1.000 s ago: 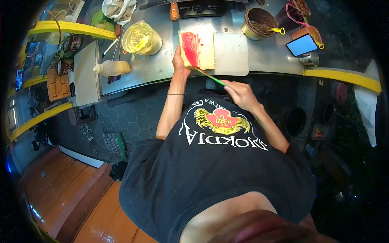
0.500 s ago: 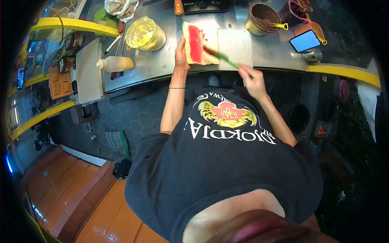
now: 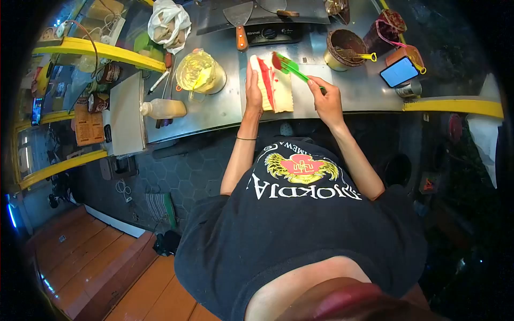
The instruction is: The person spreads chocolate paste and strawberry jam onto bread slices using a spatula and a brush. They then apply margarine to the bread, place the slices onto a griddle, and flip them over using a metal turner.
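My left hand (image 3: 253, 90) grips the left edge of a stack of bread slices (image 3: 280, 88) and tilts up a slice coated in red spread (image 3: 265, 81). My right hand (image 3: 327, 100) holds a green brush (image 3: 290, 66) whose red-smeared head rests over the top of the bread. The bread lies on a white cutting board (image 3: 313, 92) on the steel counter (image 3: 222, 104).
A pitcher of yellow liquid (image 3: 198, 73) and a squeeze bottle (image 3: 163, 108) stand left of the bread. Behind are a gas burner (image 3: 270, 33), a scraper (image 3: 239, 24), a brown tin (image 3: 344, 48) and a phone (image 3: 398, 71). A white plastic bag (image 3: 168, 24) lies far left.
My right hand has swept the brush from the counter's near edge up across the bread to its far end. The left hand tipped the red slice steeper.
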`<state>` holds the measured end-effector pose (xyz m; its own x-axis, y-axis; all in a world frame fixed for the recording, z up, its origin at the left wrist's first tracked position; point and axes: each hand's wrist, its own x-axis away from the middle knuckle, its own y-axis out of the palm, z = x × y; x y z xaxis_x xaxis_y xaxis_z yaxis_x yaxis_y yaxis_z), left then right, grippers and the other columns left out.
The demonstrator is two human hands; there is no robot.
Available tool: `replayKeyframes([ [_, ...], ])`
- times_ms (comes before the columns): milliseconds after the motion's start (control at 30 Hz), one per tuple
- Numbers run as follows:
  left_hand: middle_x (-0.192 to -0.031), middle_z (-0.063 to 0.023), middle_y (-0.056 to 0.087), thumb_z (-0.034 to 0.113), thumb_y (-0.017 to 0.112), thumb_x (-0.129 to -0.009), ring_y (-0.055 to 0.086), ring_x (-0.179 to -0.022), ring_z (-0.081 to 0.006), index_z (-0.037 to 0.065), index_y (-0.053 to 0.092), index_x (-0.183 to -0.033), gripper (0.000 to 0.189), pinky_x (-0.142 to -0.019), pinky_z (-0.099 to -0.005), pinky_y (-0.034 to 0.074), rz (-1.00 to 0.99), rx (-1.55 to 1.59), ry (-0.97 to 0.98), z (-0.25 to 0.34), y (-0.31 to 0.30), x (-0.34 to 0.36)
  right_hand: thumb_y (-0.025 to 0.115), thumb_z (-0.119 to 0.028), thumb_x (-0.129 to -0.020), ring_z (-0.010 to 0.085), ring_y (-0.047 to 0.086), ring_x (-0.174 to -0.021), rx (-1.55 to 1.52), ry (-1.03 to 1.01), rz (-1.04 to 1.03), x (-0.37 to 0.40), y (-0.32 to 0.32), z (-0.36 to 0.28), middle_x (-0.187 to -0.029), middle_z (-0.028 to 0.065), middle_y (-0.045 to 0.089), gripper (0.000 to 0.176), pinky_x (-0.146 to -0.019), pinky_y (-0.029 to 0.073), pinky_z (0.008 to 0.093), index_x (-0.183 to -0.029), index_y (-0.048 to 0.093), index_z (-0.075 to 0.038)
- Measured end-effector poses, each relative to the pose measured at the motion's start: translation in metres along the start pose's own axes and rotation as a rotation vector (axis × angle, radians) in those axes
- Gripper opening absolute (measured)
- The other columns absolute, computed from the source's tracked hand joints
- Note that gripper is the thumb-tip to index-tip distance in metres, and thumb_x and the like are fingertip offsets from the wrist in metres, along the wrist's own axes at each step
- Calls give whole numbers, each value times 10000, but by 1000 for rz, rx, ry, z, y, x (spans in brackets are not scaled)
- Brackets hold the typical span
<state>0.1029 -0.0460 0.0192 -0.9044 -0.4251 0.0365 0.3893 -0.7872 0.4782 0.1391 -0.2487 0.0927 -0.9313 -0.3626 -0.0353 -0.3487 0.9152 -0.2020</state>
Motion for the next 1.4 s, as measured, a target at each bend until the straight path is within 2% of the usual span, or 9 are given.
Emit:
replayKeyframes([
  [100,-1428,-115,447,268,302,-1063,514,-1238,-205,98,155,-1552,539,-1044,-341,434,-65,174,-112,12,1,9,592,-209,-977,37,455,-496,15,-19,-5,-4,12,18,-592,-28,574,293,-441,359,258,-1154,677,8],
  [200,-1410,-112,458,293,293,-1064,506,-1241,-204,110,153,-1552,540,-1049,-341,426,-22,1,-132,7,6,6,566,-192,-948,412,639,-725,305,-236,-95,15,31,6,-797,267,628,246,-613,478,455,-1111,667,-37],
  [367,-1355,-123,529,349,296,-1058,551,-1208,-224,43,328,-1467,511,-1036,-369,447,98,83,-213,-7,-16,2,586,-195,-941,380,659,-707,346,-84,-185,51,-22,-26,-776,214,663,248,-621,502,412,-1106,679,-36],
  [500,-1256,-129,613,351,294,-1057,600,-1167,-251,-1,456,-1366,495,-1020,-382,473,14,415,-325,10,-25,19,589,-156,-960,141,668,-774,260,-55,-168,19,-33,-6,-898,200,702,258,-693,499,296,-1130,669,22],
  [733,-1460,-138,445,300,281,-1067,507,-1287,-280,109,303,-1483,458,-1082,-453,426,-15,410,-235,-3,-33,28,600,-114,-927,307,528,-619,344,-436,-349,-24,14,41,-683,148,508,341,-615,423,386,-1266,628,-90],
  [867,-1462,-157,442,314,291,-1063,477,-1319,-306,90,285,-1494,486,-1094,-470,412,-17,541,-283,-6,-36,27,603,-127,-923,313,598,-693,337,-281,-667,26,-38,35,-770,144,603,318,-661,468,396,-1236,657,-116],
  [1067,-1424,-168,482,323,296,-1061,515,-1281,-304,74,303,-1485,491,-1079,-464,428,-71,642,-322,-5,-44,28,567,-93,-957,159,495,-669,174,-205,-398,0,-42,25,-768,100,593,280,-632,409,291,-1219,661,-57],
  [1167,-1434,-159,471,305,300,-1060,512,-1281,-317,110,285,-1498,479,-1086,-475,418,-59,520,-291,-8,-41,32,581,-115,-948,238,567,-668,180,-292,-315,-26,-11,41,-778,143,610,274,-644,446,329,-1205,669,-84],
  [1400,-1459,-156,449,321,296,-1056,476,-1318,-307,86,314,-1484,488,-1117,-465,383,-36,568,-316,-10,-37,26,597,-73,-928,245,552,-653,236,-260,-572,30,-47,37,-743,144,578,290,-640,444,336,-1208,671,-97],
])
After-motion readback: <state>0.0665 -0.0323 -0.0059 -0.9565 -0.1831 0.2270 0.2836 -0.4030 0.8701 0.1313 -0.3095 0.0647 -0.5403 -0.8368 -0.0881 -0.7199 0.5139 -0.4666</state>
